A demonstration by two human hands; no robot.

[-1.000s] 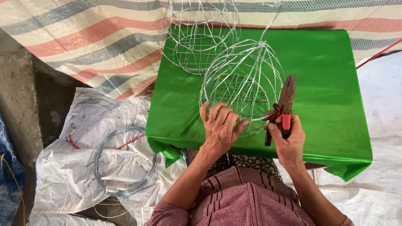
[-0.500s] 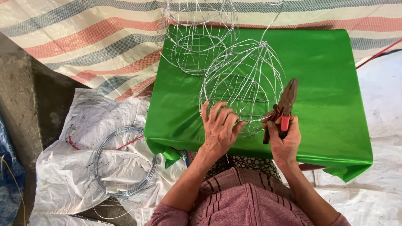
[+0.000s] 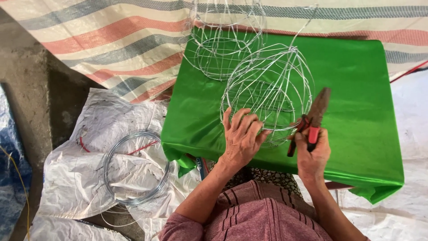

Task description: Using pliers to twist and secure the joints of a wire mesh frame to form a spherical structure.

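A round wire cage frame lies on a table covered in green cloth. My left hand rests flat on the cage's near rim, fingers spread over the wires. My right hand grips rusty pliers with red handles, jaws pointing away, right beside the cage's right edge. A second wire cage stands just beyond the first, at the table's far left corner.
A coil of bare grey wire lies on crumpled white sacking on the ground to my left. A striped tarp covers the ground beyond the table. Concrete floor shows at far left.
My two hands and the pliers have shifted only slightly along the cage's near rim; the cages stay where they were.
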